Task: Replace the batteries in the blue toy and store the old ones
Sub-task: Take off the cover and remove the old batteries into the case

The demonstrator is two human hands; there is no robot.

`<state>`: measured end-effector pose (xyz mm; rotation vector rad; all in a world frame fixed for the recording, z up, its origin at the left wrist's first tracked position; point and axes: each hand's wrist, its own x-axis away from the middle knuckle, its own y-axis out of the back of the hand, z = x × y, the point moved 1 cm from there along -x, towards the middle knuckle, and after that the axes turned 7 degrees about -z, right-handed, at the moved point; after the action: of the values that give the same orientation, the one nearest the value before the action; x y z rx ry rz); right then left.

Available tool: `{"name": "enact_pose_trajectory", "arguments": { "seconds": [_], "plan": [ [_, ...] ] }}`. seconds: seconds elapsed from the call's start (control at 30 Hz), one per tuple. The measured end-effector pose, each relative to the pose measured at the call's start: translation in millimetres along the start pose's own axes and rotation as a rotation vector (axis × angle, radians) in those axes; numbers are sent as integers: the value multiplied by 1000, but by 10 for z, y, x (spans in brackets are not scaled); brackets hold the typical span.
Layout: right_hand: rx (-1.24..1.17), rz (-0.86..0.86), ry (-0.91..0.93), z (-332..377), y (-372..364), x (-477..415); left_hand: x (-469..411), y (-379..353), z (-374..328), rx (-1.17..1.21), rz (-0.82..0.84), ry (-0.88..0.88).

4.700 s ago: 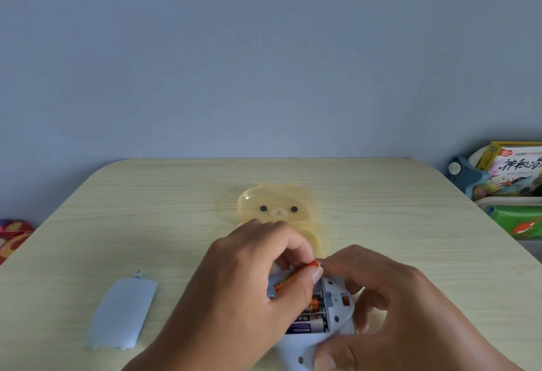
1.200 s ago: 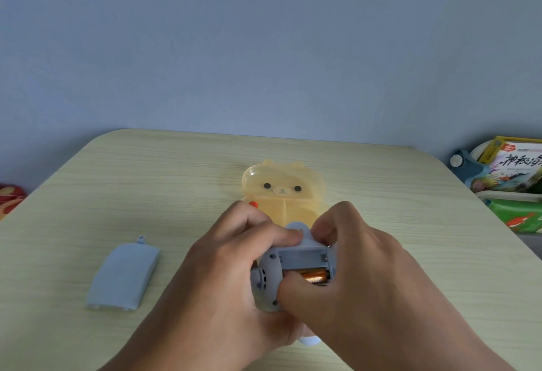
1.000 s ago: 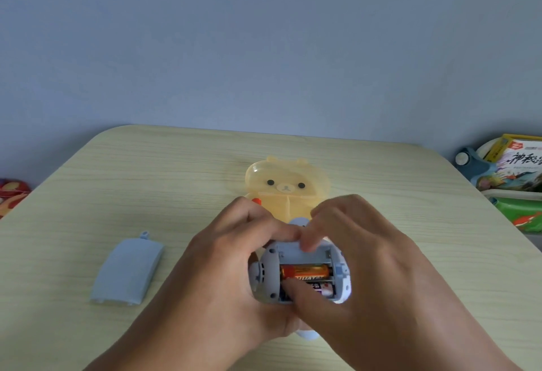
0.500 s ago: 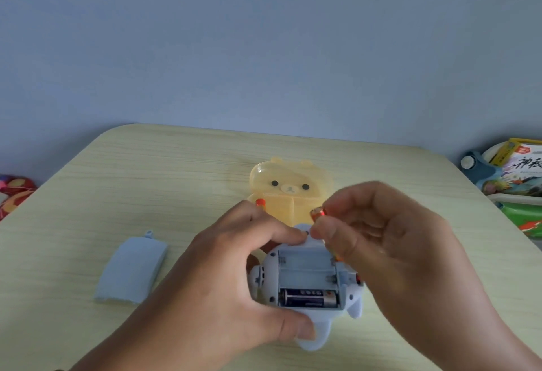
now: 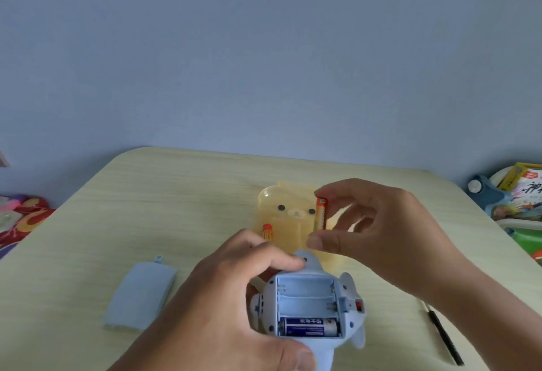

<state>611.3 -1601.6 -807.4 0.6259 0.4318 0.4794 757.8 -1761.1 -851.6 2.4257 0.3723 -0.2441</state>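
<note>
The blue toy lies belly-up near the table's front edge, its battery bay uncovered. My left hand grips the toy from the left side. One dark blue battery sits in the nearest slot; the two slots behind it are bare. My right hand pinches an orange battery upright between thumb and forefinger, above the yellow bear-faced box. Another orange battery lies in that box's left compartment.
The toy's blue battery cover lies on the table to the left. A dark screwdriver rests at the right near my right forearm. Books and toys are stacked beyond the table's right edge, colourful cloth at the left.
My right hand pulled the orange battery out of the toy's middle slot and lifted it up and back over the yellow box. The left hand kept its hold on the toy.
</note>
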Motion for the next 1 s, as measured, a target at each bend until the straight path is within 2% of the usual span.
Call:
{"name": "enact_pose_trajectory", "arguments": {
  "seconds": [0.27,0.5,0.63,0.9,1.0],
  "plan": [
    [185,196,107,-63,-267,-340,10,12,46,-60,-29,-47],
    [268,250,196,-80,-341,-378,-3,18,33,-66,-20,-28],
    [234,236,226,-126,-337,-373,-14,18,43,-61,-8,-10],
    [204,353,197,-132,-292,-450,-21,52,-26,-54,15,13],
    [46,231,147,-113,-156,-426,-10,63,-48,-57,2,32]
  ]
}}
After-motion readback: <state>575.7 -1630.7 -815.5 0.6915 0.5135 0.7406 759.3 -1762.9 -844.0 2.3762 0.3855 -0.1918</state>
